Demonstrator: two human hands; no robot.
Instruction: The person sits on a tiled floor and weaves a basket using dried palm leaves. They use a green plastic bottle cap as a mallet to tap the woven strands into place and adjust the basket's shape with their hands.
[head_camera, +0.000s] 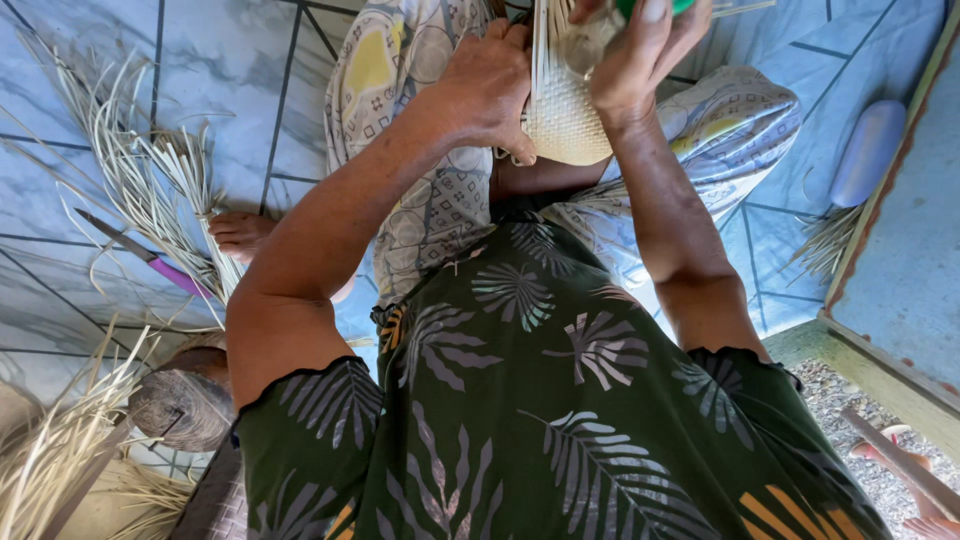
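A pale woven piece of thin strips (562, 110), rounded at its near end, rests above my lap at the top centre. My left hand (488, 85) grips its left side, fingers curled over the edge. My right hand (640, 55) presses on its upper right part, with a green object (682, 5) just showing under the fingers at the frame's top edge. Loose upright strips rise from the woven piece between both hands. My patterned skirt (440, 200) lies beneath.
A bundle of loose pale strips (150, 180) lies on the tiled floor at left, with a purple-handled knife (150, 258) beside it and my bare foot (240, 233). A wooden block (185, 405) sits lower left. A pale oblong object (866, 152) lies at right near a raised ledge (880, 375).
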